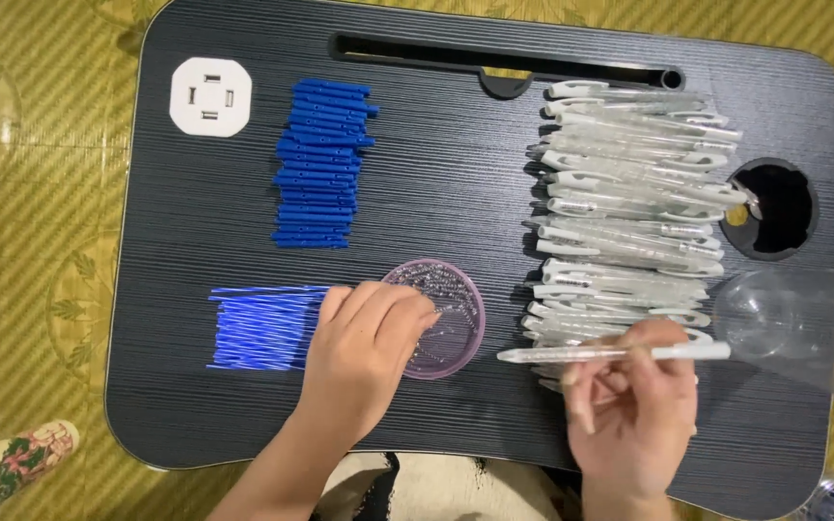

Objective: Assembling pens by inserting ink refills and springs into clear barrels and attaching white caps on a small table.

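My left hand [364, 347] rests palm down on the dark lap table [436, 174], its fingertips reaching into a shallow clear pinkish dish [451, 323] that holds small metal springs. My right hand [629, 410] holds a clear pen barrel with a white clip [571, 353] level, its tip pointing left toward the dish. Just left of my left hand lies a row of thin blue ink refills [258, 326]. A stack of blue pen parts [320, 164] sits at the upper left. A pile of clear pen barrels [629, 193] fills the right side.
A white square socket block [209, 95] sits in the table's top-left corner. A long slot [494, 60] runs along the far edge, and a round cup hole [774, 207] is at the right. A clear plastic container [793, 323] overlaps the right edge. Patterned yellow mat surrounds the table.
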